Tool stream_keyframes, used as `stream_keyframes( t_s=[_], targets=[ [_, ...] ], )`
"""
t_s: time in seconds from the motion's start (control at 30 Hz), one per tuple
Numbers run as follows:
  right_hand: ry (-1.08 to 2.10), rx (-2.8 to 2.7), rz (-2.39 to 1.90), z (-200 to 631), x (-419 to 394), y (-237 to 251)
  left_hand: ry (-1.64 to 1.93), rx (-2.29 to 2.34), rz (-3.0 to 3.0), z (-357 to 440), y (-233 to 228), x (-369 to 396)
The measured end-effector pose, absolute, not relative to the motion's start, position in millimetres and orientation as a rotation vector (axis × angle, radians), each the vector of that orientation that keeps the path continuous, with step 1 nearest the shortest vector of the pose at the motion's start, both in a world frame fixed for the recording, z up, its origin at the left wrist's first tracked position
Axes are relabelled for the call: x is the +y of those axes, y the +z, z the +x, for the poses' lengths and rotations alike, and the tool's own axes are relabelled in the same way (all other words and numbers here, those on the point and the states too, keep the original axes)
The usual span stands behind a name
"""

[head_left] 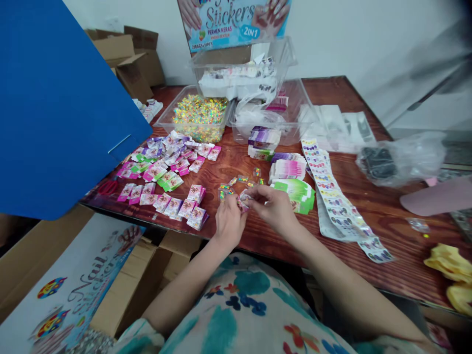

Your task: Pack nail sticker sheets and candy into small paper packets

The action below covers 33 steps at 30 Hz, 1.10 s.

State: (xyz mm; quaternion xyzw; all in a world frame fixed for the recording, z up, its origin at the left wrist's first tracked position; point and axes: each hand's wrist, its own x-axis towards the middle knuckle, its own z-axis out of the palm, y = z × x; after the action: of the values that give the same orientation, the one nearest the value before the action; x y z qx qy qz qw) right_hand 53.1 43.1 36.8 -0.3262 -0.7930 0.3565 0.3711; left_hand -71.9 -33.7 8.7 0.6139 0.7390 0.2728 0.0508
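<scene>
Box (242, 207) at frame centre, between both hands: left hand (229, 220) grip closed on it. Right hand (275, 204) fingertips at its upper edge, can't tell if gripping. Candy packets (243, 178) just above on table (238, 156); green cartons (304, 196) right.

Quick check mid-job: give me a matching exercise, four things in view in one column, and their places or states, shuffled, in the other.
Things
1. Left hand
2. Multicoloured pieces
3. Long sticker strip
4. Yellow bundle

Places or states
A. Laid out just right of the green cartons
B. Crumpled, at the picture's right edge
C. Fingers around a small carton, meeting the right hand
D. Heaped in a clear tub

Right pairs: 1-C, 2-D, 3-A, 4-B
</scene>
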Motion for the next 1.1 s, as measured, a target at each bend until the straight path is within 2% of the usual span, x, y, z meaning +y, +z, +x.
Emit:
stream_keyframes(
  t_s=[0.27,0.37,0.53,0.67,0.73,0.8,0.97,1.1],
  targets=[
    [0.484,-2.209,-0.635,54,32,32,0.783,2.283,1.724,-68,13,-33],
    [0.475,-2.202,-0.617,56,27,33,0.791,2.282,1.695,-69,15,-34],
    [0.925,-1.774,-0.713,56,23,34,1.079,2.173,1.599,-66,19,-41],
    [1.615,-1.196,-0.756,52,20,33,1.285,2.073,1.578,-63,21,-45],
    [2.021,-0.978,-0.741,51,20,33,1.280,2.067,1.625,-64,22,-45],
    [2.287,-0.799,-0.718,51,21,32,1.220,2.067,1.707,-65,23,-45],
    [2.419,-0.677,-0.687,53,25,28,1.097,2.074,1.805,-66,21,-46],
    [2.346,-0.859,-0.691,57,27,25,0.937,2.163,1.703,-64,18,-47]
  ],
)
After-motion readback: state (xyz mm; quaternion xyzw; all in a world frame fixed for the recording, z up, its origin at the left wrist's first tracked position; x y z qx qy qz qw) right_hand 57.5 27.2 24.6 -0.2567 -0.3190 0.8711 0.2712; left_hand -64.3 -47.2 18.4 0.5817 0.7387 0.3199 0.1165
